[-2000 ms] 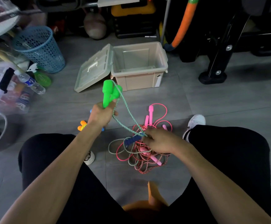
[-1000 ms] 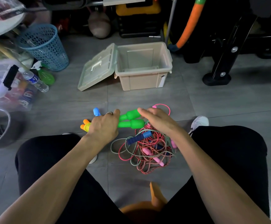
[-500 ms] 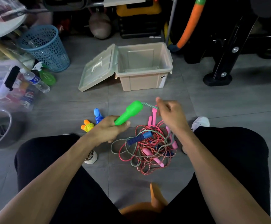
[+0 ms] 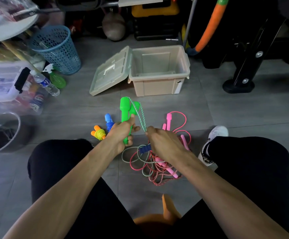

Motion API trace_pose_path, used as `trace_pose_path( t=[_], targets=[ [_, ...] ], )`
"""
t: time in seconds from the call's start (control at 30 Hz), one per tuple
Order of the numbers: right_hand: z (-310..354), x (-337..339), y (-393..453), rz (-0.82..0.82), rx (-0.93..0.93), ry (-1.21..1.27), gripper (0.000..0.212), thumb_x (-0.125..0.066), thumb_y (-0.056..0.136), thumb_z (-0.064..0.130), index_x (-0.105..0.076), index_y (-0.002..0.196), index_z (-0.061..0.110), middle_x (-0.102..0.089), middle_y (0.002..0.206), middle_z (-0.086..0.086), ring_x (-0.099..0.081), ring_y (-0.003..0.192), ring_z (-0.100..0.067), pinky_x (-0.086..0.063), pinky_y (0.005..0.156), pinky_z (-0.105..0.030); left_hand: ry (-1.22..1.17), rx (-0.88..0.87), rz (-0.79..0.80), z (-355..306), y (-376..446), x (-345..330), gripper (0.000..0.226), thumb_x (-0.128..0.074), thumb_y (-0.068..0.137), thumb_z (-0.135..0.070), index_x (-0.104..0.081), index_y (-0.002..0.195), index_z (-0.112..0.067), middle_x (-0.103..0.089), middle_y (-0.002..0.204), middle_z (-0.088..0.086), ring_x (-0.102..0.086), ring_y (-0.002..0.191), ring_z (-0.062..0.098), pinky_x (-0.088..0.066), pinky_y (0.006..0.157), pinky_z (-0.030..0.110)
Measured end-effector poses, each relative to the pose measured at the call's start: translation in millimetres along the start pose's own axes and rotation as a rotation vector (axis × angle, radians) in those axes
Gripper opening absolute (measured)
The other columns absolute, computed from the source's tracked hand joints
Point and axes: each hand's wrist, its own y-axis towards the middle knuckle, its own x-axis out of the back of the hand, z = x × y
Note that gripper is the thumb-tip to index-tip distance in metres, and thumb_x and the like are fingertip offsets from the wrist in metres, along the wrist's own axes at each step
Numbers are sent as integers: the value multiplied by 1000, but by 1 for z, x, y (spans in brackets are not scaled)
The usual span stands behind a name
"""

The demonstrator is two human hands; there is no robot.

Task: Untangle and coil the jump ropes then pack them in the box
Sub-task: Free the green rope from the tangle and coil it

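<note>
Cord [image 4: 141,118] is looking limp, snag-prone; your left hand [image 4: 121,133] is gripping green handles [image 4: 125,111], right hand [image 4: 162,140] fingers pinching cord.

The open box [image 4: 159,71] sits at upper centre, its lid [image 4: 110,71] leaning left. Below it, both hands [image 4: 121,133] [image 4: 162,142] meet above the rope tangle [image 4: 155,163]; the basket [image 4: 56,49] stands upper left.

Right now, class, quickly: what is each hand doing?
Left hand: grips the two green handles, upright.
Right hand: pinches the green-and-white rope just below those handles.
</note>
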Motion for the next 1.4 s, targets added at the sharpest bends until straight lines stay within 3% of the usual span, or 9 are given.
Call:
trace_pose_path(
  t=[0.2,0.3,0.4,0.53,0.73,0.83,0.97,1.1,1.4],
  targets=[
    [7,-11,-10,-61,126,-163,40,-39,73,-3,-54,109,5,-68,75,-10,-67,60,-35,-22,43,-31,-25,31,117,-5,4,2,45,-48,89,-65,-48,94,-21,-75,78,2,-28,36,7,-25,34,14],
    [4,-16,-10,75,118,6,32,-46,76,-1,-49,106,7,-66,87,-17,-64,73,-38,-36,54,-35,43,58,152,-7,5,2,54,-43,83,-76,-50,108,-29,-75,92,9,-28,35,7,-27,34,15],
    [-2,-15,-12,128,39,199,5,-43,91,14,-41,89,18,-64,88,-17,-61,78,-39,-38,59,-37,379,-63,-21,-5,6,0,67,-40,77,-83,-58,93,-21,-72,79,-1,-39,39,12,-33,43,19],
    [-16,-11,-14,45,-175,336,40,-33,100,52,-46,81,19,-58,70,-9,-59,72,-33,-45,62,-37,833,-340,-292,-2,18,10,41,-51,89,-50,-58,81,-11,-72,81,10,-65,76,33,-47,62,30],
    [-50,-15,-14,74,-313,209,28,-35,103,17,-50,79,14,-60,79,-14,-61,82,-38,-51,76,-46,1125,-440,-525,-1,24,17,22,-58,84,-23,-56,97,-7,-64,96,18,-60,89,42,-37,66,35],
    [-56,-24,-20,95,-322,208,18,-41,98,7,-55,87,13,-66,86,-15,-63,83,-37,-51,79,-45,1071,-475,-554,-3,28,19,22,-61,75,-19,-56,94,-7,-65,91,17,-61,88,42,-40,66,33],
    [-57,-27,-22,4,-347,357,14,-44,97,7,-54,96,16,-53,65,0,-55,66,-31,-48,68,-39,716,-222,-296,-8,36,19,29,-72,72,-27,-58,86,-7,-64,75,12,-58,62,29,-51,56,32],
    [-49,-24,-21,-33,-185,230,13,-38,100,21,-49,95,17,-55,62,-4,-55,58,-33,-50,58,-41,301,-120,-125,-7,33,11,36,-75,80,-34,-43,73,-18,-34,50,-3,-27,38,12,-24,38,18],
    [-16,-22,-17,99,-40,56,20,-49,81,2,-51,94,17,-56,66,0,-57,61,-28,-40,59,-29,-39,41,113,-2,16,-10,25,-66,88,-44,-52,82,-23,-69,83,2,-23,39,4,-23,37,14]
  ],
)
